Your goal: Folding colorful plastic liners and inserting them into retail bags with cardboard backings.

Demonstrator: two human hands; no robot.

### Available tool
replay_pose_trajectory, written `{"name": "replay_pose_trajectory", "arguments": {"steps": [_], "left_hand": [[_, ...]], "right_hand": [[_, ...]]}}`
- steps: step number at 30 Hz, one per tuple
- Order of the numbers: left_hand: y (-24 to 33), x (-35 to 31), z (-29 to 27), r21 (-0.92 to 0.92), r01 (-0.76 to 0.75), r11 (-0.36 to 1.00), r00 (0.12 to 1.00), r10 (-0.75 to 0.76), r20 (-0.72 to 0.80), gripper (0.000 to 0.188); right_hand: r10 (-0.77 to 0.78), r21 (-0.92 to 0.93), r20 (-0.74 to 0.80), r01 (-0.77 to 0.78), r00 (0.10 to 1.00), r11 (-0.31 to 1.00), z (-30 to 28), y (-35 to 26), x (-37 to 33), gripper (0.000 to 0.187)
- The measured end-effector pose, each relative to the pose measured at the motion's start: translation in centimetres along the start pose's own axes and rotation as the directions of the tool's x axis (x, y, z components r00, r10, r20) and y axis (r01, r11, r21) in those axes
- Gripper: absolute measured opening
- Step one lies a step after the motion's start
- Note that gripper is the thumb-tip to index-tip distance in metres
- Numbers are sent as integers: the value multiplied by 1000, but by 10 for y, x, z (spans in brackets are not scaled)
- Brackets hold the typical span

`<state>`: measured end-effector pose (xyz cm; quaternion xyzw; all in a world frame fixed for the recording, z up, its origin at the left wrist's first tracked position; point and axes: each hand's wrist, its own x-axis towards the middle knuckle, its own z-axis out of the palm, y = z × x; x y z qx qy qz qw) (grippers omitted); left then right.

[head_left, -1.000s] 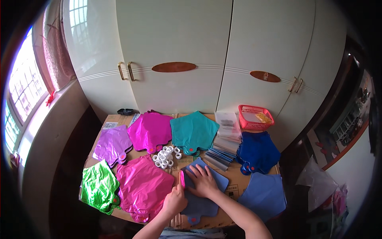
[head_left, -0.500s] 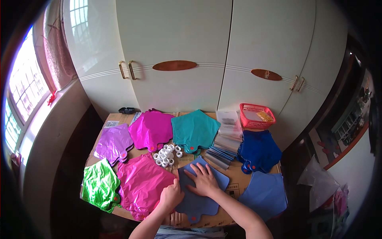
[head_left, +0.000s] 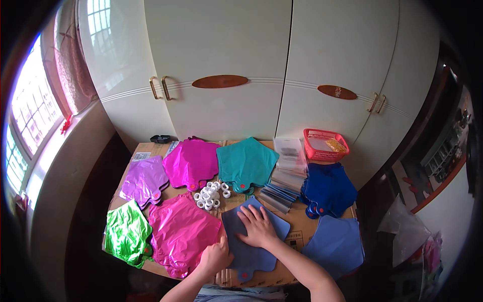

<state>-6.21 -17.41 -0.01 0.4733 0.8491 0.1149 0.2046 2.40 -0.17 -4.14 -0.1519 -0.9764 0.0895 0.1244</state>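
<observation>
A flat dusty-blue foil balloon [head_left: 254, 259] with a tab at its near end lies at the front middle of the table. My right hand [head_left: 258, 229] rests on it, palm down with the fingers spread. Along the balloon's left edge is my left hand [head_left: 216, 256], its index finger stretched out and its other fingers curled in. Whether those curled fingers hold anything is hidden. Left of it lies a pile of shiny pink foil balloons [head_left: 183, 231]. Just beyond the hands sits a heap of small white rolls [head_left: 209, 196].
Around these lie green [head_left: 126, 234], lilac [head_left: 145, 181], magenta [head_left: 191, 163], teal [head_left: 248, 163], dark blue [head_left: 329, 189] and more dusty-blue foil balloons [head_left: 337, 246]. Clear plastic sleeves [head_left: 282, 189] fan out near a red basket [head_left: 324, 146]. A white wardrobe [head_left: 216, 40] stands behind the cardboard-covered table.
My left hand has slid slightly toward me along the dusty-blue balloon's left edge. The right hand stays flat in nearly the same place.
</observation>
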Motion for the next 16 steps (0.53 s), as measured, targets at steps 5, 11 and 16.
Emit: {"name": "replay_pose_trajectory", "arguments": {"steps": [5, 11, 16], "left_hand": [[-3, 30, 3, -121, -96, 988, 968, 64, -244, 31], [13, 42, 3, -175, -162, 971, 970, 125, -207, 27], [11, 51, 17, -163, -133, 978, 983, 109, -151, 27]], "right_hand": [[-29, -10, 31, 30, 999, 1000, -6, -1, 1, 66], [-38, -1, 49, 38, 998, 999, -3, 5, 1, 58], [-59, 100, -4, 59, 998, 993, 9, 12, -1, 59]]}}
